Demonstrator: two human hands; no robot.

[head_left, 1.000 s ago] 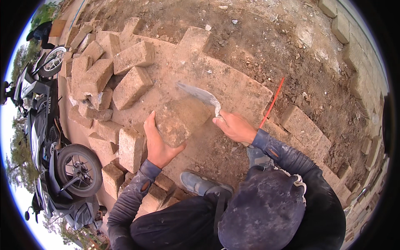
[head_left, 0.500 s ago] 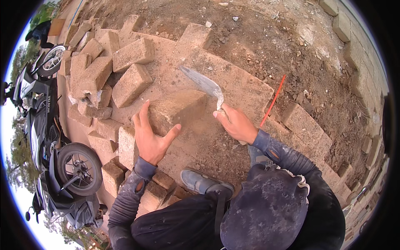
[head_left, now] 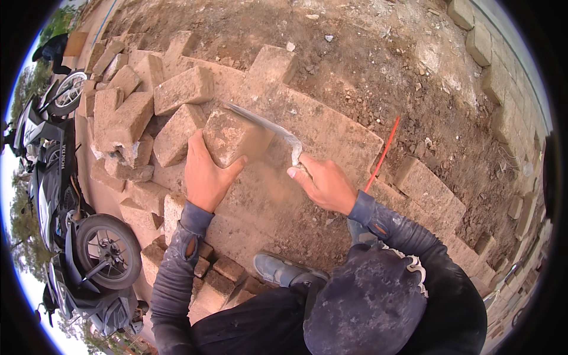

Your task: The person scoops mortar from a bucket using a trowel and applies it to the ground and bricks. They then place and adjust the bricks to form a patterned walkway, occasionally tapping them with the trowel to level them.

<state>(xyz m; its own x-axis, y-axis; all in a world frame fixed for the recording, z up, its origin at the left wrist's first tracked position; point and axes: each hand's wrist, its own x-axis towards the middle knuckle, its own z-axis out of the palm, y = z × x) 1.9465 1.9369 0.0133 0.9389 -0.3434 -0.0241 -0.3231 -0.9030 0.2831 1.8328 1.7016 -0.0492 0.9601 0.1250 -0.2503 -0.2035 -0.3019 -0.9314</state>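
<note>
My left hand (head_left: pixel 207 176) grips the near left end of a rough tan brick (head_left: pixel 229 137), its thumb on the near side and the fingers partly hidden behind the left side. The brick looks tilted, and its right part is blurred. A metal trowel (head_left: pixel 273 127) is in my right hand (head_left: pixel 329 184), fingers closed round its handle. The trowel's thin blade points left and away, lying along the brick's far top edge; whether it touches cannot be made out. Beneath them is a flat, dusty slab-like surface (head_left: pixel 322 115).
Loose bricks (head_left: pixel 127 118) are heaped at the left, with several more bricks (head_left: pixel 216 284) near my shoe (head_left: pixel 284 269). A motorcycle (head_left: pixel 106 251) stands beyond. An orange-red stick (head_left: pixel 383 152) slants near my right hand. A block wall (head_left: pixel 509 106) runs along the far right.
My left hand has gone from spread beside the brick to gripping it. The brick has turned and tilted. My right hand has brought the trowel left, its blade now against the brick's far edge in view.
</note>
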